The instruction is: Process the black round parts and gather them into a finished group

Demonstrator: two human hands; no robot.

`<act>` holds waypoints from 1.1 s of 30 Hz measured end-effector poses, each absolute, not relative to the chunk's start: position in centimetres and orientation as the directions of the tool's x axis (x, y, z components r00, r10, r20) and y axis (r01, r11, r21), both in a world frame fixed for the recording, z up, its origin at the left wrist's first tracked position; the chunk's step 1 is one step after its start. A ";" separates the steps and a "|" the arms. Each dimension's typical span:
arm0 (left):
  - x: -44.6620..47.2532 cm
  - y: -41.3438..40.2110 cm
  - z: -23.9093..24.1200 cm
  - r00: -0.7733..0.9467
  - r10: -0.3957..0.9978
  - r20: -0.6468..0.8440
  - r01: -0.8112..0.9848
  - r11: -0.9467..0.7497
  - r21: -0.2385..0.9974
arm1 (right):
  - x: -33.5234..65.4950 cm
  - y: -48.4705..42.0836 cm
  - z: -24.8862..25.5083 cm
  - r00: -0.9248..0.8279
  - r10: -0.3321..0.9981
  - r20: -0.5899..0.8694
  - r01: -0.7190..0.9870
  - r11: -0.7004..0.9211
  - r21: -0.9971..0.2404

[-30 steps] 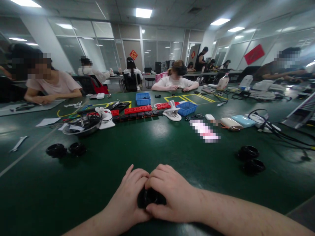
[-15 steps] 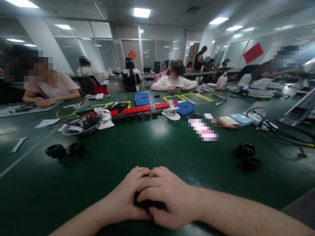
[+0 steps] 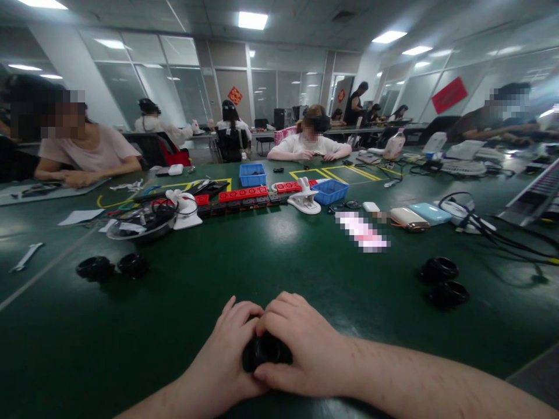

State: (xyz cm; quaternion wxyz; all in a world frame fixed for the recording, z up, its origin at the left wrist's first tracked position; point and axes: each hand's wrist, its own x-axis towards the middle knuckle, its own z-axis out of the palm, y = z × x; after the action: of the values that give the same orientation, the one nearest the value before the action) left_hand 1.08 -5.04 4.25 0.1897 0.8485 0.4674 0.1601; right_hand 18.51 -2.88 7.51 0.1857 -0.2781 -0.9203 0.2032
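Note:
Close to the front of the green table, a black ring-shaped part (image 3: 267, 350) with a round hollow sits between my hands. My left hand (image 3: 233, 349) curls around its left side, thumb low and fingers at the back. From the right, my right hand (image 3: 301, 343) grips the same part, with its thumb across the near side. Much of the part is hidden by my fingers. Two similar black parts (image 3: 95, 268) lie to the left, and two more (image 3: 449, 294) lie to the right.
A wrench (image 3: 27, 257) lies at far left. Beyond are a metal bowl (image 3: 144, 234) of small items, red power strips (image 3: 243, 194), a white clip (image 3: 304, 201), a blue bin (image 3: 331, 192), a power bank (image 3: 409, 219) and black cables (image 3: 515, 233). Several people sit around.
My right hand's fingers have lifted and opened around the black part, so its hollow now shows. Both hands have shifted slightly, the left one rightward.

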 end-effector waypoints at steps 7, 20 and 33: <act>0.1 -4.5 4.4 0.635 0.772 -0.003 0.652 -0.534 0.538 | 18.6 -2.9 7.3 -0.874 0.413 0.258 0.273 0.854 -0.444; 0.4 -4.8 3.8 0.561 0.822 0.095 0.689 -0.528 0.497 | 18.7 -3.0 7.0 -0.765 0.480 0.430 0.245 0.834 -0.495; 0.7 -4.4 4.4 0.575 0.812 0.099 0.644 -0.524 0.557 | 18.5 -3.0 7.2 -0.836 0.459 0.300 0.284 0.831 -0.478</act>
State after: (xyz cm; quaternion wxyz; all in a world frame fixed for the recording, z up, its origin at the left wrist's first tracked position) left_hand 0.74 -4.41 4.42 0.2378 0.8550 0.4259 0.1761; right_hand 18.52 -2.97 7.23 0.2057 -0.1987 -0.9345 0.2119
